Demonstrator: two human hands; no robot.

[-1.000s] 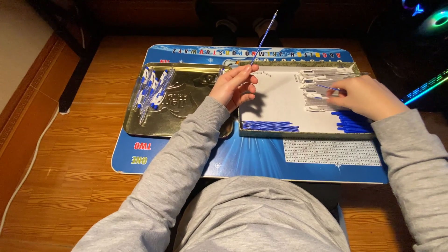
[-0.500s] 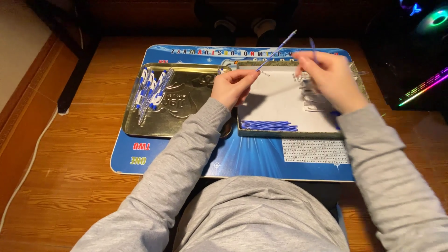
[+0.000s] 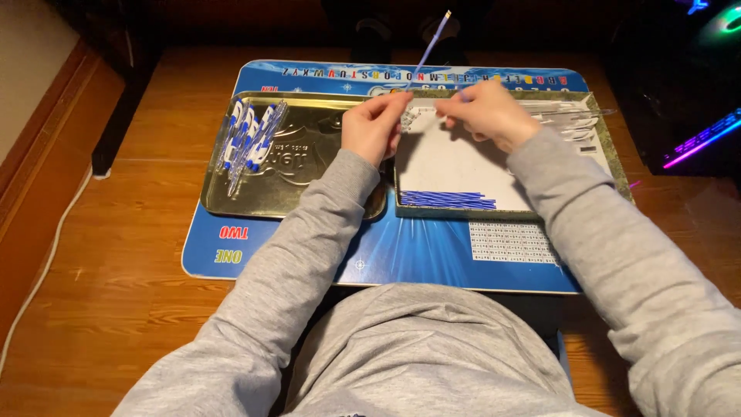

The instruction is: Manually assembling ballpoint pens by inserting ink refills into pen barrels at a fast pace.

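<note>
Seated at a wooden floor-level surface (image 3: 139, 255), viewed from above, with both grey-sleeved arms extended over a blue printed play mat (image 3: 432, 255). Left hand (image 3: 373, 127) closed in a narrow pinch on the lower end of a thin blue ink refill rod (image 3: 427, 48), angled up and away with its pale tip uppermost. Right hand (image 3: 482, 112) curled just beside the left, fingertips drawn together at the same spot; apparently gripping a small part against the rod, though exactly what lies inside the fingers cannot be told. Both hands raised over the near-left corner of a shallow green-rimmed tray lined with white paper (image 3: 617, 166). On that paper: a row of loose blue refill rods (image 3: 448, 200) along the near edge, and clear plastic pen barrels (image 3: 567, 120) at the far right. To the left, touching the lined tray, a shallow gold-coloured metal tray (image 3: 309, 197) carrying a cluster of assembled blue-and-white pens (image 3: 248, 139) at its far-left end. Judged step: fitting a refill into a pen part, mid-assembly, with few pens done and many rods left. Next move, as a judgement: axial alignment of rod and part, steady push, firm pinch retained to prevent bending of the slender rod.
</note>
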